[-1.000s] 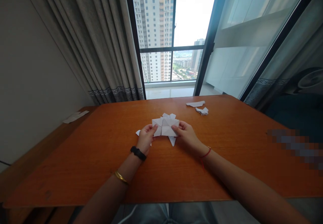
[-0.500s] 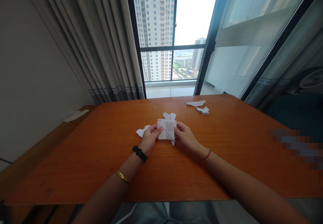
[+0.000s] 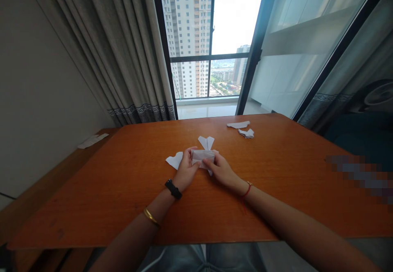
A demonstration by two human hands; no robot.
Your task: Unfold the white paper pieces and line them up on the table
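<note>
A folded white paper [image 3: 202, 156] is held between both hands above the middle of the table. My left hand [image 3: 188, 169] grips its left side, thumb on the near face. My right hand [image 3: 221, 168] pinches its right side, the thumb lying across the front. Just beyond it a winged white paper piece [image 3: 206, 142] lies on the table, partly hidden by the held paper. Another white paper piece [image 3: 174, 160] rests beside my left hand, its right part covered.
Two more pieces, a long white paper strip [image 3: 238, 124] and a folded white paper piece [image 3: 246, 133], lie at the back right of the orange-brown table [image 3: 123, 190]. Flat papers [image 3: 93, 140] sit on a ledge at left. A window stands behind.
The held paper now looks shorter, a wide rectangle rather than a square. My left hand has shifted slightly right, and my right thumb has moved inward over the paper.
</note>
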